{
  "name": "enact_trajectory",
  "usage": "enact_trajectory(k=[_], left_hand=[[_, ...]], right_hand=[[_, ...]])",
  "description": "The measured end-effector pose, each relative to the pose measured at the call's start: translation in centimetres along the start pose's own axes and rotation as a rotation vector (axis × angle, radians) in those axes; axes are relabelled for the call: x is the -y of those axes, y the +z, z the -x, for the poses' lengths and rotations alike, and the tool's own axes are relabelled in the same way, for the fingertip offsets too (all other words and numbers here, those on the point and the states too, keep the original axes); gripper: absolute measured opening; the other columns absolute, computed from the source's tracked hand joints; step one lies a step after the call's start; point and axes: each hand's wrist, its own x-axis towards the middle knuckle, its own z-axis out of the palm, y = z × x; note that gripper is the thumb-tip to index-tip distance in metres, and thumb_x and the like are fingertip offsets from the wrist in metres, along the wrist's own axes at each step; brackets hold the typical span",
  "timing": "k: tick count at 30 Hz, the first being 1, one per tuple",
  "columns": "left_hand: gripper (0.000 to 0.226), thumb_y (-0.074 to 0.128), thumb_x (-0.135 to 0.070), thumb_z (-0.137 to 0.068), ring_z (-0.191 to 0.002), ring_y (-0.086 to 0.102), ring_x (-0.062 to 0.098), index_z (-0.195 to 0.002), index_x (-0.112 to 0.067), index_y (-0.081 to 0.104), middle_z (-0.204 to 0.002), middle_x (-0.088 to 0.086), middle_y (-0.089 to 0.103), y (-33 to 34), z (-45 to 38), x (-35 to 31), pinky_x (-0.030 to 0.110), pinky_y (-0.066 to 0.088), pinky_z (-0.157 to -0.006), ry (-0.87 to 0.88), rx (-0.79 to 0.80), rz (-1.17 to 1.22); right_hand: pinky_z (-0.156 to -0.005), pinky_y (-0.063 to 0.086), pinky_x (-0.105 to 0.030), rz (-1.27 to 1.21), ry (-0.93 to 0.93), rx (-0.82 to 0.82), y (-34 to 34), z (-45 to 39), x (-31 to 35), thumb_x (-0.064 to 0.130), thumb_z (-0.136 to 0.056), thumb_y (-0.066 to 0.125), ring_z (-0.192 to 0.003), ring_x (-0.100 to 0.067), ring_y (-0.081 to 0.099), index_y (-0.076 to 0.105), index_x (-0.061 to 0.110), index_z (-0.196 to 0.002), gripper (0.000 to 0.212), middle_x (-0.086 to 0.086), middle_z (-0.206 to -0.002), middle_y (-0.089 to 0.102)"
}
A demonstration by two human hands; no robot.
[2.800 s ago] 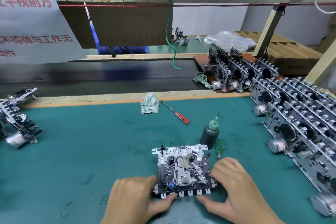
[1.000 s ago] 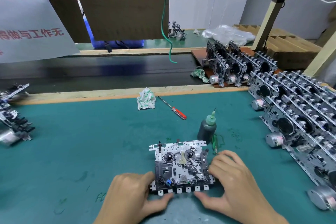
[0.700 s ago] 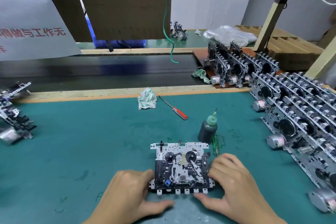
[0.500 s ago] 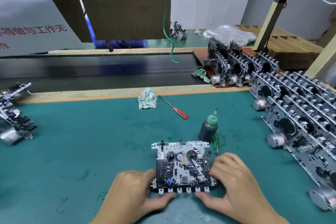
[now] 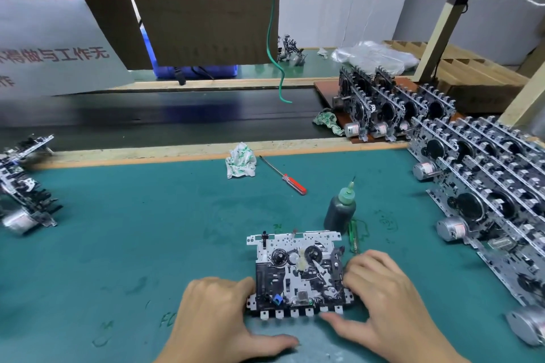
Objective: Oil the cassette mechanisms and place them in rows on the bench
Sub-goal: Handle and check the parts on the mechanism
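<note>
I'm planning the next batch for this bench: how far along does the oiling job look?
Done: many metal cassette mechanisms stand in rows at the right.
In hand: one flat mechanism lies on the green mat between the left hand and right hand; the dark oil bottle with green nozzle stands untouched behind it.
Left: a small pile of mechanisms at the left edge, apparently waiting.
</note>
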Motion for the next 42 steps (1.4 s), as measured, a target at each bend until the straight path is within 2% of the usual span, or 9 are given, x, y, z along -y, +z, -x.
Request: enact_trajectory(k=[6, 9, 11, 18, 28, 31, 33, 37, 42], left_hand=[[0.066, 0.049, -0.078, -0.055, -0.025, 0.037, 0.016, -0.037, -0.015, 0.044, -0.028, -0.003, 0.033, 0.7, 0.1, -0.7, 0.017, 0.029, -0.034, -0.125, -0.066, -0.020], [0.078, 0.033, -0.089, -0.068, -0.027, 0.039, 0.013, -0.041, -0.017, 0.044, -0.029, -0.006, 0.035, 0.2, -0.1, -0.1, 0.016, 0.030, -0.033, -0.083, -0.034, 0.006], [0.082, 0.023, -0.096, -0.063, -0.029, 0.039, 0.008, -0.043, -0.018, 0.042, -0.030, -0.008, 0.036, -0.1, -0.2, 0.2, 0.016, 0.032, -0.032, -0.075, -0.002, 0.015], [0.068, 0.045, -0.087, -0.058, -0.031, 0.042, 0.011, -0.046, -0.020, 0.045, -0.033, -0.006, 0.039, -0.3, 0.1, 0.3, 0.016, 0.032, -0.033, 0.094, 0.059, 0.034], [0.075, 0.033, -0.092, -0.061, -0.030, 0.040, 0.008, -0.044, -0.020, 0.044, -0.032, -0.008, 0.038, -1.1, -0.1, -0.2, 0.015, 0.030, -0.032, -0.065, 0.081, 0.037], [0.073, 0.030, -0.088, -0.071, -0.040, 0.037, 0.013, -0.056, -0.018, 0.045, -0.040, -0.003, 0.038, -2.0, -0.2, -0.2, 0.013, 0.023, -0.038, -0.113, 0.062, 0.177], [0.063, 0.033, -0.086, -0.075, -0.043, 0.030, 0.012, -0.067, -0.024, 0.045, -0.047, -0.003, 0.036, -2.2, -0.3, 0.0, 0.010, 0.021, -0.042, -0.166, -0.021, 0.359], [0.076, 0.040, -0.083, -0.068, -0.035, 0.037, 0.007, -0.043, -0.012, 0.048, -0.034, 0.002, 0.043, -2.6, -1.3, -0.3, 0.019, 0.035, -0.045, -0.444, 0.024, 0.662], [0.067, 0.049, -0.076, -0.064, -0.033, 0.043, 0.015, -0.036, -0.015, 0.043, -0.034, 0.006, 0.046, -2.4, -2.9, 0.1, 0.020, 0.040, -0.046, -0.619, 0.172, 0.849]], right_hand=[[-0.080, 0.041, -0.026, -0.070, 0.000, 0.008, -0.1, -0.2, 0.2, 0.063, -0.067, 0.065, -0.062, -0.015, 0.050, 0.055, 0.014, -0.055, 0.052, 0.006, -0.058, 0.050], [-0.078, 0.040, -0.027, -0.016, 0.010, -0.014, 0.0, -0.2, 0.6, 0.062, -0.070, 0.061, -0.059, -0.016, 0.053, 0.055, 0.014, -0.051, 0.053, 0.006, -0.056, 0.052], [-0.079, 0.039, -0.027, 0.025, 0.027, -0.034, 0.2, -0.2, 0.8, 0.061, -0.071, 0.059, -0.058, -0.016, 0.054, 0.055, 0.013, -0.051, 0.052, 0.006, -0.054, 0.052], [-0.082, 0.039, -0.030, 0.071, 0.116, -0.041, 0.1, -0.1, 1.0, 0.067, -0.062, 0.061, -0.059, -0.015, 0.057, 0.059, 0.013, -0.054, 0.055, 0.005, -0.056, 0.055], [-0.078, 0.039, -0.024, -0.015, 0.045, 0.085, -0.8, -0.5, 0.7, 0.063, -0.082, 0.048, -0.062, -0.016, 0.054, 0.055, 0.013, -0.058, 0.056, 0.005, -0.061, 0.053], [-0.065, 0.036, -0.025, -0.304, 0.186, 0.115, -1.7, -1.1, 1.0, 0.060, -0.081, 0.051, -0.063, -0.010, 0.042, 0.049, 0.019, -0.061, 0.045, 0.011, -0.062, 0.042], [-0.059, 0.035, -0.025, -0.593, 0.396, 0.100, -2.3, -1.9, 1.5, 0.063, -0.081, 0.047, -0.059, -0.007, 0.042, 0.047, 0.023, -0.059, 0.046, 0.007, -0.057, 0.043], [-0.050, 0.032, -0.014, -0.800, 0.748, 0.192, -2.5, -4.3, 2.1, 0.078, -0.074, 0.048, -0.044, -0.004, 0.044, 0.054, 0.020, -0.041, 0.067, 0.000, -0.043, 0.052], [-0.052, 0.038, -0.017, -0.855, 0.850, 0.340, -2.1, -5.7, 1.4, 0.077, -0.059, 0.041, -0.041, -0.010, 0.048, 0.054, 0.017, -0.037, 0.065, -0.007, -0.040, 0.056]])
